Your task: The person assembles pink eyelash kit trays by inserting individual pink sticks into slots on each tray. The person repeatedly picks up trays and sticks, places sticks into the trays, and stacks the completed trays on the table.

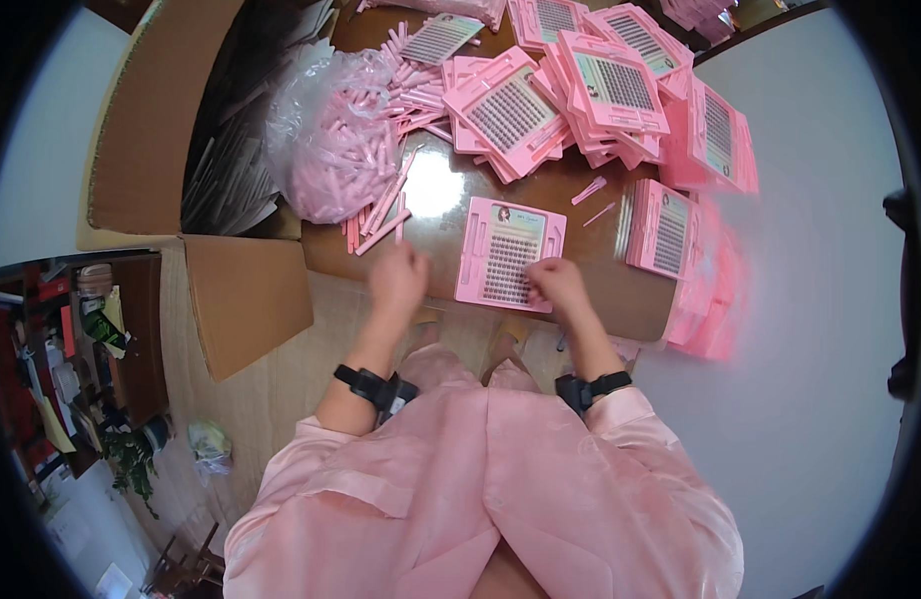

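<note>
A pink eyelash tray [477,235] lies at the table's near edge, with rows of dark lash clusters on a pale card. My right hand [562,285] is over its right side, fingers curled together, fingertips above the lashes; whatever they pinch is hidden. My left hand [398,278] hangs left of the tray, closed and slightly blurred, and what it holds, if anything, cannot be made out. Slim pink tubes [382,232] lie just beyond it. Past the tray, on its right, are a small pink brush-like piece [588,191] and a thin pink stick [598,214].
Piles of pink eyelash trays [610,85] cover the table's far right, with another stack [665,230] at the right edge. A clear bag of pink tubes [335,150] stands at the left. Beside it, an open cardboard box [146,120] holds many flat sleeves.
</note>
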`<state>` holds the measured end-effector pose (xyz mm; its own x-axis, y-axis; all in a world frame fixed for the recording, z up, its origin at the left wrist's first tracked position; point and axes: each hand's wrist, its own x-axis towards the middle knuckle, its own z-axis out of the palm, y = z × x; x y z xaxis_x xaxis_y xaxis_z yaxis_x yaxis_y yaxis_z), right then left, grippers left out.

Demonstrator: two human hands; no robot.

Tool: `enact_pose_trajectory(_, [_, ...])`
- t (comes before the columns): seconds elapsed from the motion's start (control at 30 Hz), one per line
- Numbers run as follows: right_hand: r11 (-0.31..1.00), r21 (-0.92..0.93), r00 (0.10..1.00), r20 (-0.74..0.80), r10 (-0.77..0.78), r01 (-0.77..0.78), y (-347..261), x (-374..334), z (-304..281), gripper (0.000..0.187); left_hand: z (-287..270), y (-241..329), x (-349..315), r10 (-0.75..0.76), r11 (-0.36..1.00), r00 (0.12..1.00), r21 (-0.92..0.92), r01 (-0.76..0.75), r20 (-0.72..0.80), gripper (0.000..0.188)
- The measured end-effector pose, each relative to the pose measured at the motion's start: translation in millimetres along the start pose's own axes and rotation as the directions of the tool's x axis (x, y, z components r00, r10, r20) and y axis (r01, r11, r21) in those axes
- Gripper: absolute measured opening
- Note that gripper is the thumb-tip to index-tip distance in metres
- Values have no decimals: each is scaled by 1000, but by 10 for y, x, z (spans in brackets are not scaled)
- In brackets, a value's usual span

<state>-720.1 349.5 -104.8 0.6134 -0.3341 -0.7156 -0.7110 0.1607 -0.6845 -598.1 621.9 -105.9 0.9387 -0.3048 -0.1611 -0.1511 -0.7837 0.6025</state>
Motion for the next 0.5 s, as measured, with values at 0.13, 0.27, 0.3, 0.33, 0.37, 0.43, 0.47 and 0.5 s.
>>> enact_pose_trajectory(0.13, [993,-121,999,48,20,-14,154,48,707,21,-246,-351,316,37,962,986,275,10,-165,32])
enact_pose_trajectory(0.27, [930,-367,995,-86,-41,6,191,325,977,25,-227,-501,418,127,942,977,329,-64,-173,30])
enact_pose_trajectory(0.3, [935,-355,994,-88,-59,24,180,357,990,26,-204,-521,423,169,940,964,329,-94,-205,29])
enact_pose_trajectory(0.33, [933,-359,993,-105,-54,13,155,373,996,27,-182,-540,418,176,945,959,311,-101,-224,26])
enact_pose_trajectory(0.37, [928,-373,990,-133,-43,-10,119,364,995,27,-162,-556,406,181,950,953,293,-105,-244,24])
enact_pose_trajectory(0.43, [933,-360,989,-145,-34,-21,11,302,996,29,-151,-596,412,91,993,976,88,-75,-198,21])
enact_pose_trajectory(0.47, [928,-369,986,-169,-9,-54,-53,256,1013,30,-144,-599,420,11,995,994,-99,-22,-111,20])
enact_pose_trajectory(0.5, [912,-409,983,-170,-75,-1,-120,206,1032,31,-144,-598,418,-70,959,998,-274,69,6,20])
